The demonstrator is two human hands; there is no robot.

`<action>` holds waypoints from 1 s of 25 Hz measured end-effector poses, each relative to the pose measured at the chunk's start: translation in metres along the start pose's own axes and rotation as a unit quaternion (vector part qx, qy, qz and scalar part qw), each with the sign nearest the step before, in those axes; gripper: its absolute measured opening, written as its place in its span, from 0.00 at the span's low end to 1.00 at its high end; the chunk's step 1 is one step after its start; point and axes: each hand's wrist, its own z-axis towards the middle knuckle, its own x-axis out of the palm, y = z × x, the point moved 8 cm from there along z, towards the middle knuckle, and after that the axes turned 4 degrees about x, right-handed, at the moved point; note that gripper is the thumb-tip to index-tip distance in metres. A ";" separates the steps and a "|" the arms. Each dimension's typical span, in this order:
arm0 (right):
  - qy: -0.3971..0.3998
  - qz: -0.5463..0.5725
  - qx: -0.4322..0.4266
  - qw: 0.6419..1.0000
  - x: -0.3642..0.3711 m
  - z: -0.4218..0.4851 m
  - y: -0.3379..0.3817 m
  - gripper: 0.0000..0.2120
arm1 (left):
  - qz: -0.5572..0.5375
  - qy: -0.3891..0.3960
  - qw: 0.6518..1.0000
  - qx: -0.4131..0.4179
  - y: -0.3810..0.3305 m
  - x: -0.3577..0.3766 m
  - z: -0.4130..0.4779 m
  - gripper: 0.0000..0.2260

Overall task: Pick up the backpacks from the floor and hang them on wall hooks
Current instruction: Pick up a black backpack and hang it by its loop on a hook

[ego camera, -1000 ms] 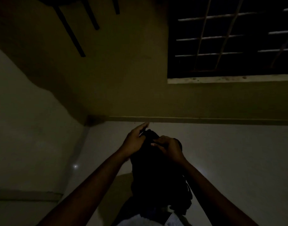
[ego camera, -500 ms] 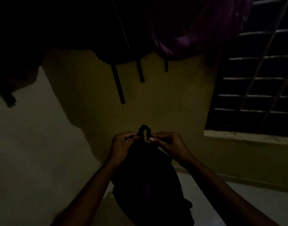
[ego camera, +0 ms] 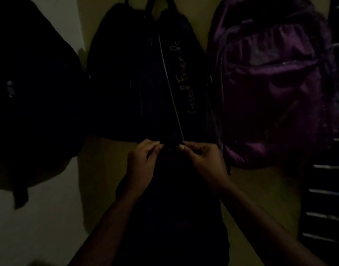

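Note:
The room is very dark. I hold a black backpack [ego camera: 176, 198] up in front of me, its body hanging down between my forearms. My left hand [ego camera: 141, 162] and my right hand [ego camera: 203, 160] pinch its top loop from either side, just below the bags on the wall. Three backpacks hang on the wall above: a black one [ego camera: 30, 102] at the left, a black one with pale lettering [ego camera: 145, 77] in the middle, and a purple one [ego camera: 276, 89] at the right. The hooks themselves are out of sight.
The wall [ego camera: 99, 169] behind the bags is yellowish, with a paler wall [ego camera: 40, 217] meeting it at the left corner. A barred window [ego camera: 329, 189] runs down the right edge.
I have lifted the black backpack from near the floor to the level of the hanging bags. My view has tilted up, so the floor is gone and the hung backpacks fill the frame.

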 end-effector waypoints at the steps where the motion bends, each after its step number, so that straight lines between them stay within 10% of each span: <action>1: -0.020 -0.003 -0.012 1.000 -0.005 0.017 0.016 0.13 | 0.005 -0.018 1.000 0.017 -0.007 -0.002 0.024 0.09; 13: -0.152 -0.154 -0.258 0.942 -0.094 0.171 0.194 0.12 | 0.036 -0.205 0.970 0.127 -0.089 0.013 0.228 0.12; 25: -0.299 -0.334 -0.327 0.832 -0.129 0.326 0.250 0.22 | 0.057 -0.174 0.971 0.153 -0.093 0.089 0.404 0.14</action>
